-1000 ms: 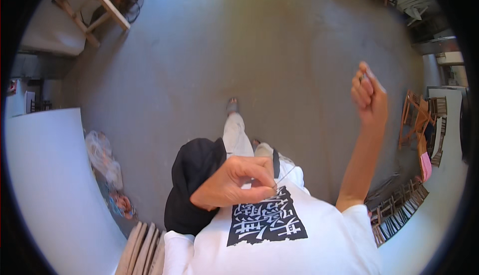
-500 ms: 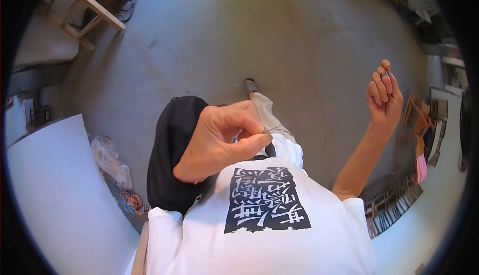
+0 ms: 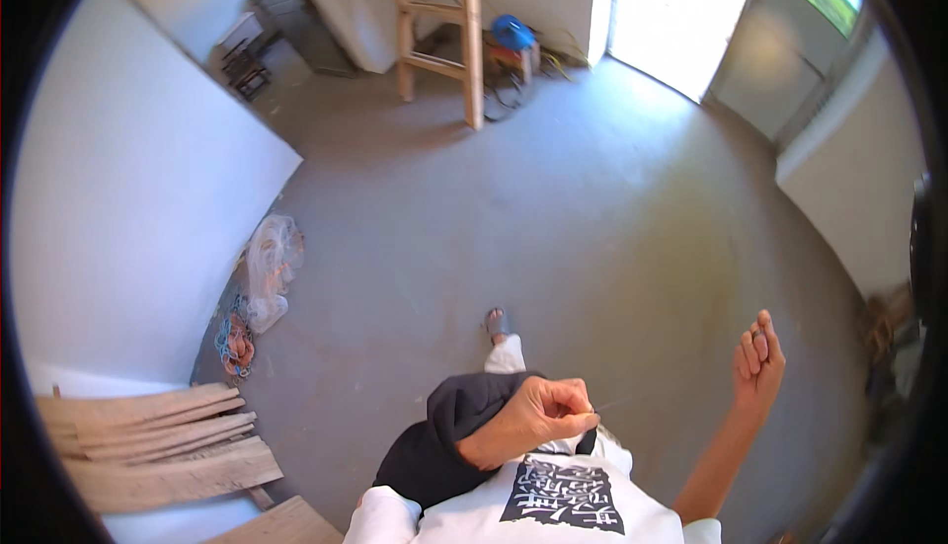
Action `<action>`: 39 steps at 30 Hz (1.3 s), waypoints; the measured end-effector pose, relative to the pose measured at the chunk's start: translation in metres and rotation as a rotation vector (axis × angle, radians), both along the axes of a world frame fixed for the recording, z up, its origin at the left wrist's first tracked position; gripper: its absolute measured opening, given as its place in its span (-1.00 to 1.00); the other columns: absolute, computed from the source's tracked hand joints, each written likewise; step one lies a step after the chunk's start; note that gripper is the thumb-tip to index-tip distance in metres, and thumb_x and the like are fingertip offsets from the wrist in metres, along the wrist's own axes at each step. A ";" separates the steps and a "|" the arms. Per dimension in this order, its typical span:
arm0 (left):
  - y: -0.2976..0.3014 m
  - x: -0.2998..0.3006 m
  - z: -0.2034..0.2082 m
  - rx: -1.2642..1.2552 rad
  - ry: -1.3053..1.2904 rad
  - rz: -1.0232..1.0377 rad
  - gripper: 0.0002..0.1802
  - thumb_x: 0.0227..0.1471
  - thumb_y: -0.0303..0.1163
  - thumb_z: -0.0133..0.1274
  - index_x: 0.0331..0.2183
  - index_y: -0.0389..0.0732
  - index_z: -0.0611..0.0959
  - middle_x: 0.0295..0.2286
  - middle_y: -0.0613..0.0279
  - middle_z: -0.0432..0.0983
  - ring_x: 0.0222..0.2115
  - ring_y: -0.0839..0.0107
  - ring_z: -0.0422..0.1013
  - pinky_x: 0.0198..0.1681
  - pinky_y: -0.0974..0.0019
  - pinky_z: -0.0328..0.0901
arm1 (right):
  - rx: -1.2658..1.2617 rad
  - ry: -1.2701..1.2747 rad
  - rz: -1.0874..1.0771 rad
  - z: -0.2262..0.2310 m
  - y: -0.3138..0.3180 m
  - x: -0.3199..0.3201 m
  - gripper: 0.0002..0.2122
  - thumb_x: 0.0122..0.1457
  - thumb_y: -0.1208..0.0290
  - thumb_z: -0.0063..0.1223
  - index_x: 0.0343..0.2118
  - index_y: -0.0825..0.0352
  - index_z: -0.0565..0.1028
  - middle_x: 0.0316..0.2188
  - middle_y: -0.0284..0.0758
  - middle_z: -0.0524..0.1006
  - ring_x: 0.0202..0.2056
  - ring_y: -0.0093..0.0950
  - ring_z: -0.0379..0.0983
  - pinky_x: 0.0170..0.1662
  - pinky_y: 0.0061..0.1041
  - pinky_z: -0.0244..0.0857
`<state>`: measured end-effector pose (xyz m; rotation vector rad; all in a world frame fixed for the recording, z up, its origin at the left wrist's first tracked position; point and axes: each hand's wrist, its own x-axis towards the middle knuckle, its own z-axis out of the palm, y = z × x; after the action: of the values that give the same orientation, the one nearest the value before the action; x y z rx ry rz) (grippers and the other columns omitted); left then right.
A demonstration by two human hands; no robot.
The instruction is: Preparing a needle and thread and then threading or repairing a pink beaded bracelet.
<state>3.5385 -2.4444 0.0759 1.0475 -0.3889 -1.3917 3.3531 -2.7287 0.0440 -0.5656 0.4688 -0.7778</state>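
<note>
On the left, long wood boards [image 3: 163, 445] lie in a pile, and a clear plastic bag [image 3: 272, 268] sits on the gray floor [image 3: 434, 238] by the white wall [image 3: 128, 169]. Next comes the left hand [image 3: 543, 414], coming out of a black sleeve [image 3: 434, 445], its thumb and finger pinched tight on a thin strand [image 3: 610, 408] that sticks out past their tips, its long way going right and a bit up, until it gets too faint to see. Farther right, well apart, the right hand [image 3: 758, 358] is up with its fingers curled in, and I cannot tell if it holds anything.
</note>
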 end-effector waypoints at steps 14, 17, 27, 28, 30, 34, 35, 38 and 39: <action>0.114 0.193 0.002 -0.029 0.044 0.354 -0.77 0.03 -0.57 0.09 -0.62 -0.24 0.48 -0.50 0.46 0.25 -0.50 0.69 0.16 -0.41 0.53 0.07 | 0.188 0.036 0.318 -0.007 0.072 0.274 -0.89 0.28 0.50 -0.26 -0.23 0.36 0.35 -0.73 -0.51 0.13 -0.77 -0.68 -0.06 -0.79 -0.67 -0.20; 0.115 0.240 0.000 -0.061 0.116 0.452 -0.80 0.04 -0.57 0.08 -0.59 -0.25 0.49 -0.48 0.43 0.27 -0.49 0.67 0.18 -0.38 0.54 0.12 | 0.215 0.030 0.417 -0.019 0.060 0.337 -0.89 0.28 0.50 -0.26 -0.24 0.36 0.35 -0.73 -0.51 0.13 -0.77 -0.67 -0.06 -0.78 -0.66 -0.19; 0.096 0.436 -0.020 -0.115 0.099 0.909 -0.85 0.03 -0.61 0.07 -0.57 -0.32 0.56 -0.34 0.16 0.45 -0.38 0.45 0.35 -0.23 0.39 0.28 | 0.249 0.107 0.686 -0.041 0.054 0.605 -0.89 0.28 0.47 -0.21 -0.34 0.32 0.38 -0.76 -0.55 0.10 -0.78 -0.72 -0.07 -0.76 -0.68 -0.21; 0.100 0.454 -0.020 -0.106 0.004 1.000 -0.85 0.02 -0.61 0.07 -0.57 -0.32 0.55 -0.34 0.16 0.45 -0.38 0.46 0.35 -0.23 0.39 0.29 | 0.239 0.146 0.731 -0.045 0.057 0.632 -0.88 0.27 0.45 -0.20 -0.34 0.32 0.39 -0.76 -0.55 0.09 -0.78 -0.72 -0.08 -0.76 -0.68 -0.22; 0.106 0.492 -0.016 -0.056 -0.116 1.179 -0.86 -0.02 -0.65 0.09 -0.57 -0.33 0.54 -0.37 0.17 0.47 -0.43 0.48 0.36 -0.28 0.41 0.30 | 0.253 0.167 0.780 -0.047 0.070 0.691 -0.88 0.27 0.45 -0.20 -0.34 0.32 0.39 -0.76 -0.55 0.09 -0.78 -0.72 -0.08 -0.76 -0.68 -0.22; 0.118 0.568 -0.018 0.052 -0.287 1.380 -0.88 -0.06 -0.70 0.10 -0.55 -0.34 0.52 -0.42 0.19 0.48 -0.47 0.48 0.39 -0.39 0.46 0.31 | 0.210 0.194 0.893 -0.044 0.088 0.802 -0.87 0.27 0.44 -0.22 -0.36 0.31 0.39 -0.76 -0.56 0.08 -0.78 -0.73 -0.09 -0.75 -0.70 -0.20; 0.122 0.593 -0.022 0.052 -0.289 1.390 -0.88 -0.06 -0.70 0.10 -0.55 -0.34 0.52 -0.42 0.19 0.48 -0.47 0.48 0.39 -0.39 0.46 0.31 | 0.178 0.216 0.902 -0.044 0.094 0.830 -0.87 0.27 0.44 -0.22 -0.36 0.31 0.39 -0.77 -0.56 0.08 -0.78 -0.73 -0.09 -0.75 -0.70 -0.20; 0.140 0.655 -0.031 0.038 -0.160 1.466 -0.89 -0.08 -0.71 0.11 -0.52 -0.34 0.52 -0.41 0.16 0.49 -0.47 0.47 0.40 -0.38 0.45 0.32 | 0.164 0.235 0.884 -0.047 0.113 0.907 -0.87 0.27 0.45 -0.22 -0.37 0.31 0.39 -0.77 -0.56 0.08 -0.78 -0.73 -0.10 -0.76 -0.70 -0.20; 0.150 0.690 -0.036 0.020 -0.190 1.436 -0.88 -0.08 -0.72 0.11 -0.51 -0.34 0.52 -0.42 0.15 0.50 -0.46 0.46 0.41 -0.35 0.44 0.34 | 0.151 0.220 0.889 -0.051 0.119 0.937 -0.87 0.27 0.45 -0.22 -0.37 0.31 0.39 -0.77 -0.56 0.08 -0.78 -0.73 -0.10 -0.76 -0.70 -0.20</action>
<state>4.2282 -2.2941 0.0402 1.0789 0.2618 -0.0095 4.2900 -2.6099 -0.0070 -0.6435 0.4157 0.1691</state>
